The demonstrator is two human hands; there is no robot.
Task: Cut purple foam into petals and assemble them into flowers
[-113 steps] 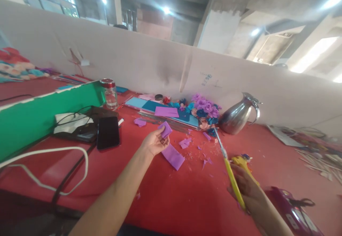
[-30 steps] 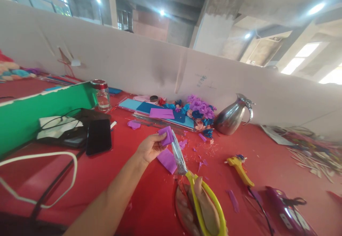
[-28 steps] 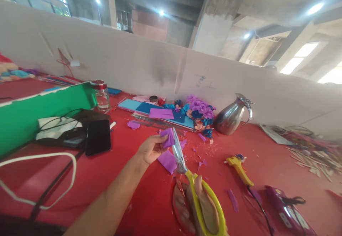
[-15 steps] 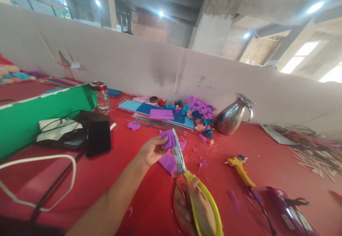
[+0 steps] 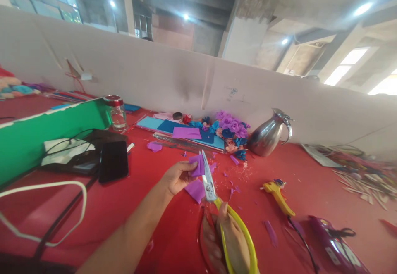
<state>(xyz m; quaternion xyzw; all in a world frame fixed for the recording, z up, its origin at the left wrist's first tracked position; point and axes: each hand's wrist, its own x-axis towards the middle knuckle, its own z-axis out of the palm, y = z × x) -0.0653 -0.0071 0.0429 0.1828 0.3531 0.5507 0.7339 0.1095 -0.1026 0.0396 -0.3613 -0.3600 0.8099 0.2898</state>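
The left hand has its grip pinched closed on a small piece of folded purple paper, thumb on top, held up over the red surface near the middle of the scene. The right hand has its grip wrapped around the yellow handles of the scissors. Their metal blades point away toward the far side, a little apart at the tips, at the right edge of the folded paper; whether they bite into it is too small to tell.

Just beneath the paper lies a flat purple piece, with purple scraps scattered to its right. Farther off, a purple sheet rests on blue sheets, and paper flowers are heaped at their right end, beside a metal pitcher. A yellow glue gun lies to the right, with a dark purple device nearer. On the left are a black phone and, farther back, a red-lidded glass jar beside a green panel.
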